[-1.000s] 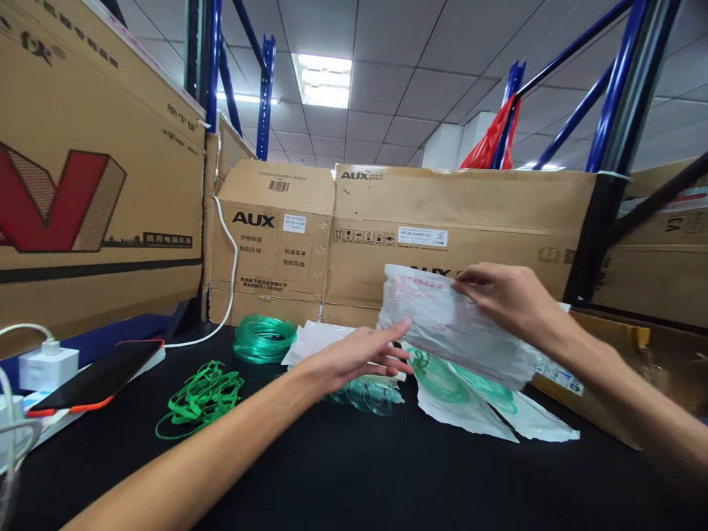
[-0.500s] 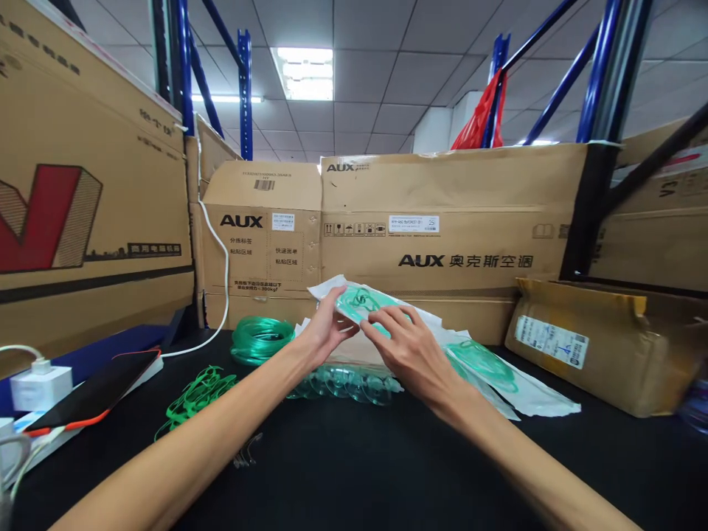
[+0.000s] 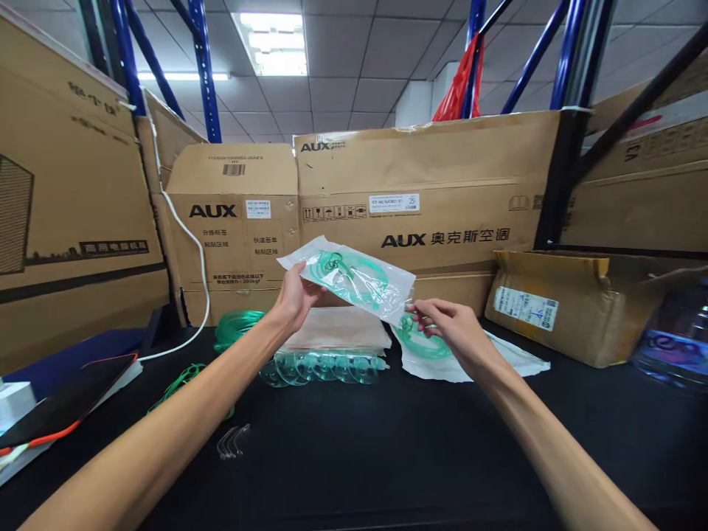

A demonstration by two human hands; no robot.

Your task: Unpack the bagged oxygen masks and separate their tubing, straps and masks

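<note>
My left hand (image 3: 299, 301) is closed on the left end of a clear-fronted pouch (image 3: 359, 276) with coiled green tubing inside. The pouch is held up and tilted, its right end lower. At its lower right corner, my right hand (image 3: 450, 328) has thumb and fingers pinched together on the edge. Beneath that hand, more white pouches with green tubing (image 3: 425, 343) lie on the black table. Below the held pouch sit a stack of pale sheets or bags (image 3: 337, 330) and a row of clear green-tinted plastic masks (image 3: 326, 367).
Left of the masks lie coiled green tubing (image 3: 235, 328), thin green straps (image 3: 185, 377) and several small clear bent strips (image 3: 232, 442). A phone (image 3: 66, 394) rests at far left. An opened carton (image 3: 547, 310) and a bottle (image 3: 675, 343) stand right; large AUX boxes (image 3: 442, 192) stand behind.
My right hand has moved right and down from the pouch's middle to its lower right corner. The pouch's printed-clear face now shows more fully. The view has shifted right.
</note>
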